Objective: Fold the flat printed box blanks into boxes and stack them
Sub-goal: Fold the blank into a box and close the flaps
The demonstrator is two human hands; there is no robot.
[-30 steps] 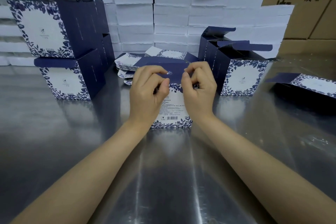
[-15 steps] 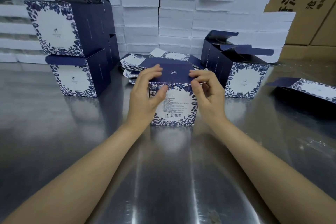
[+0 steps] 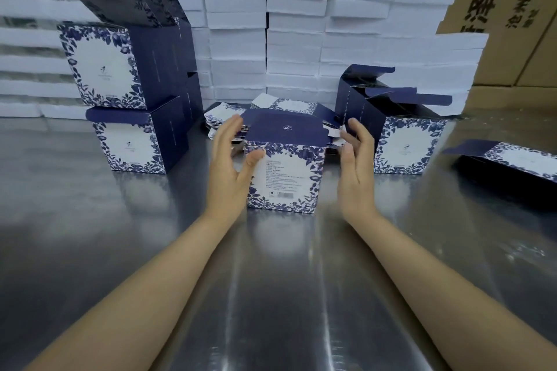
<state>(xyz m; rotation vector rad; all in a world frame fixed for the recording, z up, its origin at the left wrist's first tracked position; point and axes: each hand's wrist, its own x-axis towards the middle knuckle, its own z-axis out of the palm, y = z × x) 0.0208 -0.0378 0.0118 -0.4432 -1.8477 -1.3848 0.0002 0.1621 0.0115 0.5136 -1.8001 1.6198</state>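
1. Navy on top and printed with blue flowers on white, the centre box [image 3: 284, 178] stands upright on the steel table [image 3: 90, 250] in the middle of the frame. Its top flap is folded down flat and looks tucked in.
2. The left hand [image 3: 229, 166] is spread wide with straight fingers beside the box's left wall. Its thumb touches the upper left corner of the front face, and it grips nothing.
3. The right hand [image 3: 355, 166] is just as wide and flat, just beside the right wall. Whether it touches the card I cannot tell, and it holds nothing either.
4. Done, judging by the layout:
   - A stack of folded boxes [image 3: 120, 75] stands at the upper left, two tiers high, the upper ones with lids raised.
   - An open box [image 3: 404, 144] sits right of centre with its flaps up.
5. Left to do:
   - A pile of flat blanks [image 3: 286, 105] lies directly behind the centre box.
   - One partly opened blank [image 3: 518, 156] lies at the right edge.
   - The task looks well under way but far from finished.
6. The centre box seems complete. Most likely it now needs lifting between both palms and setting on the stack at the upper left.
7. Across the top of the frame are white packs [image 3: 295, 39], with brown cartons [image 3: 512, 9] at the upper right.
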